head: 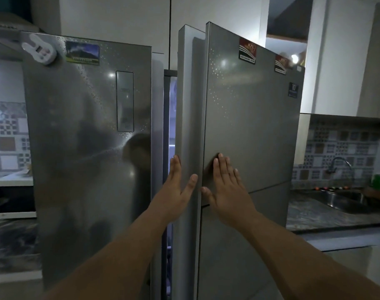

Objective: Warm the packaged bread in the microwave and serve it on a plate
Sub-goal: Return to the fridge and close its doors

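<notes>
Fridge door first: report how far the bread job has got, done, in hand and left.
Done: nothing shows as finished; no bread or plate is in view. In hand: the left hand and right hand lie flat, fingers straight, on the right fridge door, which stands ajar with light in the gap. Left: the bread, warming it in the microwave at far left, and plating.

Fridge doors [249, 126] grey-silver, glossy, fine dotted sparkle pattern. Magnets: white clip [39, 50], green-blue landscape [82, 53], red-black-white KFC [247, 50]. Wall tiles [340, 144] blue-grey, white and brown checker mosaic. Cabinets [120, 18] white. Countertop [314, 215] grey marbled. Bottle [378, 181] green.
</notes>
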